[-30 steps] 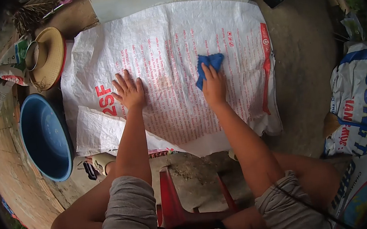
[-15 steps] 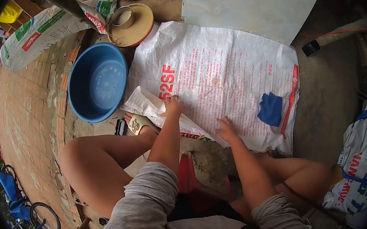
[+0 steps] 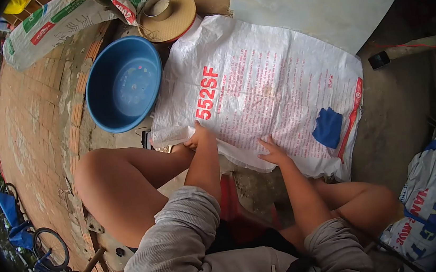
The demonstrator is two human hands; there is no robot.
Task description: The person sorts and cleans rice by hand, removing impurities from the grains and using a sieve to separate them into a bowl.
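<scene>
A white woven sack point(image 3: 274, 66) with red print lies spread flat before me. At its near-left edge, my left hand point(image 3: 198, 136) is closed on the sack's border, thumb on top and fingers partly hidden. Farther right along the near edge, my right hand point(image 3: 275, 152) rests on the sack with its fingers apart. A dark blue cloth patch point(image 3: 328, 128) lies on the sack's right part, beyond my right hand.
A blue plastic basin point(image 3: 123, 87) stands left of the sack. Behind it, a metal tin point(image 3: 157, 7) sits on a round woven lid point(image 3: 179, 16). A pale board point(image 3: 315, 3) lies at the back, near a small black device point(image 3: 379, 60). A printed bag point(image 3: 426, 199) is at right.
The sack's near-left corner, folded up before, now lies flatter, with the full red number showing. My left hand has moved down and left with the edge. The view has shifted slightly.
</scene>
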